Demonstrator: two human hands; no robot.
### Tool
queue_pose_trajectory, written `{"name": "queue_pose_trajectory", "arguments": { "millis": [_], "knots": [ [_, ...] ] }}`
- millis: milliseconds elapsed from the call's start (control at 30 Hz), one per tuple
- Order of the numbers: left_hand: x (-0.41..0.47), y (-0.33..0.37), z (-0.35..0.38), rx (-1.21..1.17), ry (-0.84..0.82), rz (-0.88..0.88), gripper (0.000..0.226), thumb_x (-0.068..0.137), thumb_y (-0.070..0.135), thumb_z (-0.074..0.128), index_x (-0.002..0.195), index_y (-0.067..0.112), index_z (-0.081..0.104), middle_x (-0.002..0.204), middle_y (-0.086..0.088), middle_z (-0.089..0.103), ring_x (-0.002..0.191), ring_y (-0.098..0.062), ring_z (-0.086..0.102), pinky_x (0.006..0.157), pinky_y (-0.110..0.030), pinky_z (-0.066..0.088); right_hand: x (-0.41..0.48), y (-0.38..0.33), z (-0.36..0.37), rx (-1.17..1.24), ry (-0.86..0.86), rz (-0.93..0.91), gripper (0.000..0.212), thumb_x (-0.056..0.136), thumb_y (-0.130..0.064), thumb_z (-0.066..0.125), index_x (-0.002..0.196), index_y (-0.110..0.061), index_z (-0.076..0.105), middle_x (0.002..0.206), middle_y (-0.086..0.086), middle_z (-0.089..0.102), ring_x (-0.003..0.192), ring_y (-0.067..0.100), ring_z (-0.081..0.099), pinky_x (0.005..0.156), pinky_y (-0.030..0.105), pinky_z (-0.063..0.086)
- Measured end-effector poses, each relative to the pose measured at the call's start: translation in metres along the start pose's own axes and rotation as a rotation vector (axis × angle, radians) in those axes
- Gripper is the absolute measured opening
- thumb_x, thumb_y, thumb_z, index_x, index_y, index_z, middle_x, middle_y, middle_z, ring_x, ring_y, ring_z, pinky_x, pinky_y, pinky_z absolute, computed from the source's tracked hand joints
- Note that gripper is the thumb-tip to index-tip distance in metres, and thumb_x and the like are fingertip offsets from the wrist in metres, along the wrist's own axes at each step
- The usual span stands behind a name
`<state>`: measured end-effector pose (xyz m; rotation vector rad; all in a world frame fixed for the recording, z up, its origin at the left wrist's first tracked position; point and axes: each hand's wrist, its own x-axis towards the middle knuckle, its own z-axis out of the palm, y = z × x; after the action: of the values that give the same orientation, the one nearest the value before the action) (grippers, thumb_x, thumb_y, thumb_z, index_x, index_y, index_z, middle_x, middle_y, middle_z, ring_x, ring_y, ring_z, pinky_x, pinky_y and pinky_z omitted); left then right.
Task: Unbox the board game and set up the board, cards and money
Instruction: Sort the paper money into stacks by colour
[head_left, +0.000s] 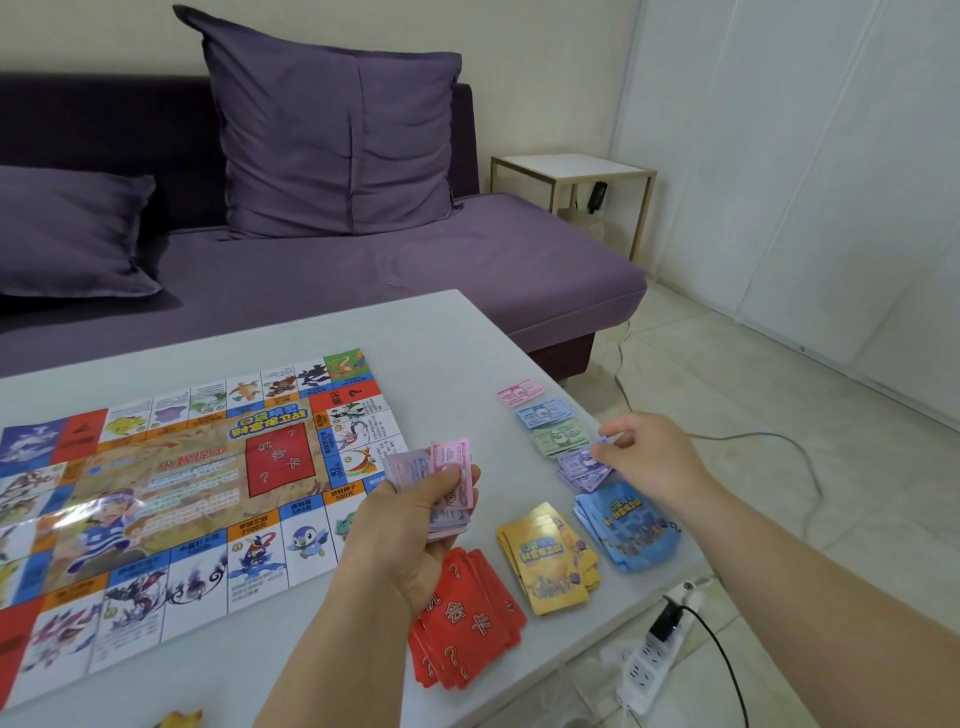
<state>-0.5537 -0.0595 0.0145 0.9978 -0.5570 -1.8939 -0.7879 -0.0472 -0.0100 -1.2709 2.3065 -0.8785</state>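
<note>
The paper game board (171, 499) lies unfolded on the left of the grey table (441, 332). My left hand (415, 530) grips a stack of play money (447, 483), pink and purple notes fanned upward. My right hand (649, 457) pinches one purple note over the purple money pile (582, 470). Beyond that pile lie green notes (558, 439), blue notes (543, 413) and pink notes (521, 392) in a row. Three card stacks sit near the table's front edge: red (467, 623), yellow (550, 558) and blue (628, 525).
A purple sofa (389, 260) with two cushions stands behind the table. A white side table (571, 171) is at the back right. On the floor to the right lie a white power strip (654, 660) and trailing cables. A yellow scrap (179, 719) shows at the bottom edge.
</note>
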Motion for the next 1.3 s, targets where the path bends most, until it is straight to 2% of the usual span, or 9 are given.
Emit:
{"name": "queue_pose_trajectory", "arguments": {
  "millis": [133, 300, 400, 567, 767, 933, 1033, 1167, 1300],
  "knots": [
    [-0.001, 0.0, 0.001, -0.002, 0.002, -0.003, 0.013, 0.089, -0.004, 0.053, 0.095, 0.006, 0.059, 0.064, -0.011, 0.07, 0.051, -0.015, 0.067, 0.047, -0.02, 0.054, -0.005, -0.002, -0.007, -0.184, 0.058, -0.01, 0.035, 0.081, -0.036, 0.07, 0.112, -0.021, 0.064, 0.089, -0.009, 0.055, 0.09, 0.016, 0.059, 0.083, 0.031, 0.046],
    [-0.001, 0.0, 0.002, -0.004, 0.002, -0.015, 0.014, 0.088, -0.004, 0.054, 0.098, 0.005, 0.059, 0.063, -0.011, 0.07, 0.05, -0.015, 0.067, 0.047, -0.02, 0.055, -0.011, -0.018, -0.016, -0.168, 0.104, -0.169, 0.016, 0.086, -0.026, 0.066, 0.099, -0.019, 0.07, 0.084, -0.009, 0.06, 0.082, 0.013, 0.059, 0.07, 0.025, 0.043],
    [-0.003, -0.001, 0.005, 0.027, -0.007, -0.029, 0.014, 0.087, -0.004, 0.056, 0.097, 0.005, 0.059, 0.063, -0.01, 0.07, 0.049, -0.014, 0.066, 0.046, -0.019, 0.053, -0.024, -0.052, -0.021, 0.069, -0.084, -0.253, 0.015, 0.088, -0.027, 0.064, 0.095, -0.017, 0.072, 0.085, -0.007, 0.068, 0.068, -0.003, 0.058, 0.059, 0.006, 0.04],
    [-0.01, -0.006, 0.012, 0.134, -0.068, -0.053, 0.016, 0.082, -0.005, 0.06, 0.097, 0.001, 0.061, 0.066, -0.01, 0.07, 0.051, -0.015, 0.066, 0.045, -0.02, 0.052, -0.052, -0.092, -0.009, 0.116, -0.461, -0.231, 0.025, 0.083, -0.041, 0.068, 0.087, -0.017, 0.069, 0.067, -0.012, 0.063, 0.051, -0.007, 0.053, 0.051, 0.01, 0.041],
    [-0.016, 0.001, 0.011, 0.075, -0.13, -0.138, 0.014, 0.09, -0.005, 0.046, 0.092, -0.001, 0.06, 0.072, -0.018, 0.071, 0.057, -0.022, 0.069, 0.055, -0.029, 0.057, -0.041, -0.081, -0.003, 0.226, -0.43, -0.153, 0.013, 0.084, -0.027, 0.07, 0.076, -0.018, 0.066, 0.06, -0.007, 0.058, 0.051, 0.003, 0.048, 0.05, 0.013, 0.039],
    [-0.014, 0.007, 0.006, 0.001, -0.123, -0.145, 0.02, 0.094, -0.004, 0.042, 0.092, 0.001, 0.061, 0.074, -0.011, 0.073, 0.061, -0.017, 0.071, 0.048, -0.027, 0.057, -0.002, -0.074, 0.002, 0.623, -0.204, 0.018, 0.021, 0.085, -0.001, 0.066, 0.105, -0.001, 0.063, 0.071, 0.006, 0.06, 0.057, 0.011, 0.052, 0.047, 0.015, 0.041],
    [-0.01, 0.012, 0.004, -0.021, -0.111, -0.171, 0.018, 0.095, 0.0, 0.045, 0.095, 0.003, 0.063, 0.077, -0.008, 0.074, 0.066, -0.016, 0.071, 0.049, -0.025, 0.056, 0.03, -0.075, 0.013, 0.453, -0.084, -0.045, 0.017, 0.086, -0.002, 0.063, 0.103, -0.002, 0.065, 0.073, 0.005, 0.061, 0.062, 0.014, 0.057, 0.051, 0.017, 0.044],
    [0.002, 0.018, 0.001, -0.055, -0.075, -0.143, 0.017, 0.095, 0.001, 0.046, 0.092, 0.004, 0.063, 0.072, -0.008, 0.073, 0.074, -0.018, 0.068, 0.049, -0.023, 0.055, 0.07, -0.075, 0.03, 0.108, 0.03, -0.167, 0.014, 0.083, -0.008, 0.064, 0.095, -0.009, 0.072, 0.091, 0.008, 0.068, 0.083, 0.021, 0.058, 0.078, 0.033, 0.048],
    [0.014, 0.023, -0.001, -0.107, -0.051, -0.11, 0.014, 0.094, -0.001, 0.047, 0.095, 0.003, 0.06, 0.067, -0.008, 0.072, 0.057, -0.015, 0.07, 0.046, -0.021, 0.053, 0.098, -0.07, 0.044, -0.101, 0.021, -0.16, 0.018, 0.081, -0.015, 0.066, 0.098, -0.011, 0.073, 0.102, 0.007, 0.07, 0.095, 0.025, 0.062, 0.082, 0.034, 0.049]
  ]
}}
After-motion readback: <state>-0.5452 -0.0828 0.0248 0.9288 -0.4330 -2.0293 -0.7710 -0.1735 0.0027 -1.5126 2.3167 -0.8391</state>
